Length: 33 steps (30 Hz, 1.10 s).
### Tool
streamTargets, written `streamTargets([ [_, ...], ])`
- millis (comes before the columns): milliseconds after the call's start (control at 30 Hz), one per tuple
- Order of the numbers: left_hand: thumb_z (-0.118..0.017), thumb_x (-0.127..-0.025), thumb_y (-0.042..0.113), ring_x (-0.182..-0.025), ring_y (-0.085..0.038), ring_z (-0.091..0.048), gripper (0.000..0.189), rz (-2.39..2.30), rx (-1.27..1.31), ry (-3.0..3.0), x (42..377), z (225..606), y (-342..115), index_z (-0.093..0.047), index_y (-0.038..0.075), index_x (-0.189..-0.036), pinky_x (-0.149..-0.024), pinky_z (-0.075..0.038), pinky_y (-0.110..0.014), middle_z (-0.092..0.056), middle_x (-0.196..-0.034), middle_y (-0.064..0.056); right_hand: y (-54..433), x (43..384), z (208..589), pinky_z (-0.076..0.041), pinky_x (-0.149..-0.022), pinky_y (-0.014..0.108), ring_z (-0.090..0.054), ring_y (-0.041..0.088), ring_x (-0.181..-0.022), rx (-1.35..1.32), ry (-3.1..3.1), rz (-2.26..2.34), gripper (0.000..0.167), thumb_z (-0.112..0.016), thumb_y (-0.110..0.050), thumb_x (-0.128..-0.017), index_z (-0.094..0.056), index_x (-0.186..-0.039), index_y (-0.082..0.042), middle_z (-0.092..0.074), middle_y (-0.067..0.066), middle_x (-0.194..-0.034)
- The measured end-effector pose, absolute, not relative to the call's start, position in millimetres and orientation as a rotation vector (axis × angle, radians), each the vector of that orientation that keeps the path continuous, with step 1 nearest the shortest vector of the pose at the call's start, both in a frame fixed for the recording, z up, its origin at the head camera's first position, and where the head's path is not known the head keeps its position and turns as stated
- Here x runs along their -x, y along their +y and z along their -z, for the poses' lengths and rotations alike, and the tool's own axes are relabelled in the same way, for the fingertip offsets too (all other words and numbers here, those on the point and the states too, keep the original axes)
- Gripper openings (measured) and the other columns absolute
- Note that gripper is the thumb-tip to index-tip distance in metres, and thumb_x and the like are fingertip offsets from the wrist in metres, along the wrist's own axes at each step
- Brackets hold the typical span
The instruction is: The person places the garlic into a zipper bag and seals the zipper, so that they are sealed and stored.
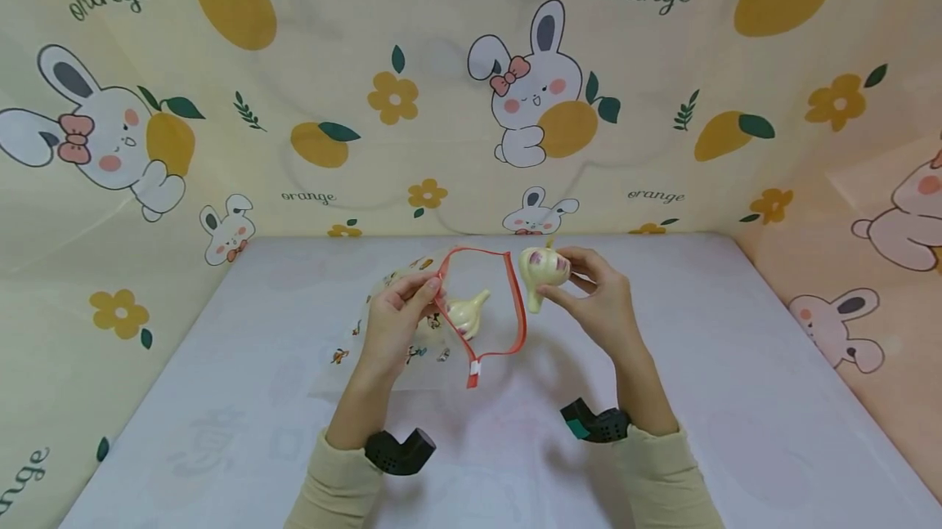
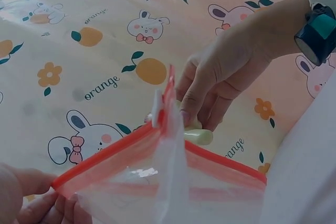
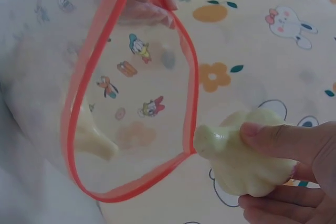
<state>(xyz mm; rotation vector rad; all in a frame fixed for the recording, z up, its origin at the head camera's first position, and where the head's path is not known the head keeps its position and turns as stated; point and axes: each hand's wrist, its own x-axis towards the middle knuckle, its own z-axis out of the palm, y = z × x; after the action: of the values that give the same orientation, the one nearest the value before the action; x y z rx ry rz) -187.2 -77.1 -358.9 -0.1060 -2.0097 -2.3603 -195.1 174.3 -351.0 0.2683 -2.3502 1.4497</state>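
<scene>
My left hand (image 1: 393, 325) pinches the red zip edge of a clear plastic zip bag (image 1: 520, 312) printed with small cartoon figures. The bag's mouth gapes toward the right, and a white slider (image 1: 474, 367) sits at its near corner. Inside lies a pale garlic bulb (image 1: 465, 316), its stem pointing at the opening. My right hand (image 1: 607, 304) grips a second garlic bulb (image 1: 543, 267) between thumb and fingers, just right of the mouth. In the right wrist view, this bulb's stem end (image 3: 207, 140) overlaps the red rim (image 3: 194, 82).
A pale white table (image 1: 243, 431) extends under both hands. Behind and beside it hangs a cream cloth (image 1: 441, 22) printed with rabbits, oranges and flowers. Black wrist cameras (image 1: 401, 453) are strapped at both sleeves.
</scene>
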Motion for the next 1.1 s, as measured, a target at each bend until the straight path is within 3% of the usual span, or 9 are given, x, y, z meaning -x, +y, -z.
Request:
streamTargets([
  [100,-0.054,-0.097,0.008,-0.075,-0.004,-0.062,0.026,2.362,0.107,-2.007,186.9,358.9,-77.7,-0.06,-0.008,-0.116,-0.077,-0.058,-0.016,-0.065,-0.078,0.01,170.9,194.5,351.8,-0.053,-0.096,0.027,-0.062,0.018,-0.107,-0.302,-2.351,-1.448,0.05,-0.081,-0.005,-0.073,-0.06,-0.119,0.002,-0.065,0.018,-0.12],
  [200,-0.054,-0.097,0.009,-0.075,-0.004,-0.062,0.026,2.367,0.098,-2.006,186.8,359.0,-78.2,-0.06,-0.008,-0.116,-0.077,-0.058,-0.016,-0.065,-0.078,0.01,167.9,193.6,353.4,-0.054,-0.095,0.03,-0.063,0.027,-0.108,-0.344,-2.353,-1.429,0.052,-0.082,-0.004,-0.072,-0.06,-0.119,0.003,-0.065,0.019,-0.119],
  [367,-0.054,-0.097,0.008,-0.074,-0.004,-0.062,0.026,2.379,0.097,-1.989,187.5,359.0,-78.3,-0.06,-0.009,-0.116,-0.077,-0.058,-0.017,-0.065,-0.078,0.009,164.1,192.1,355.0,-0.055,-0.093,0.026,-0.064,0.026,-0.106,-0.395,-2.353,-1.388,0.052,-0.083,-0.004,-0.071,-0.06,-0.118,0.002,-0.066,0.019,-0.116],
  [600,-0.054,-0.097,0.008,-0.074,-0.004,-0.062,0.026,2.375,0.093,-1.995,187.5,358.4,-78.5,-0.06,-0.008,-0.116,-0.077,-0.058,-0.016,-0.065,-0.077,0.01,160.9,191.0,353.6,-0.054,-0.096,0.037,-0.063,0.031,-0.11,-0.402,-2.371,-1.442,0.052,-0.082,-0.003,-0.072,-0.06,-0.118,0.003,-0.065,0.02,-0.118],
  [1100,-0.054,-0.097,0.007,-0.075,-0.004,-0.062,0.025,2.38,0.102,-1.981,188.1,358.2,-78.7,-0.06,-0.008,-0.116,-0.077,-0.058,-0.016,-0.064,-0.077,0.009,145.0,190.9,359.9,-0.054,-0.095,0.038,-0.065,0.031,-0.109,-0.499,-2.411,-1.478,0.05,-0.083,-0.005,-0.071,-0.062,-0.116,0.001,-0.067,0.018,-0.115],
])
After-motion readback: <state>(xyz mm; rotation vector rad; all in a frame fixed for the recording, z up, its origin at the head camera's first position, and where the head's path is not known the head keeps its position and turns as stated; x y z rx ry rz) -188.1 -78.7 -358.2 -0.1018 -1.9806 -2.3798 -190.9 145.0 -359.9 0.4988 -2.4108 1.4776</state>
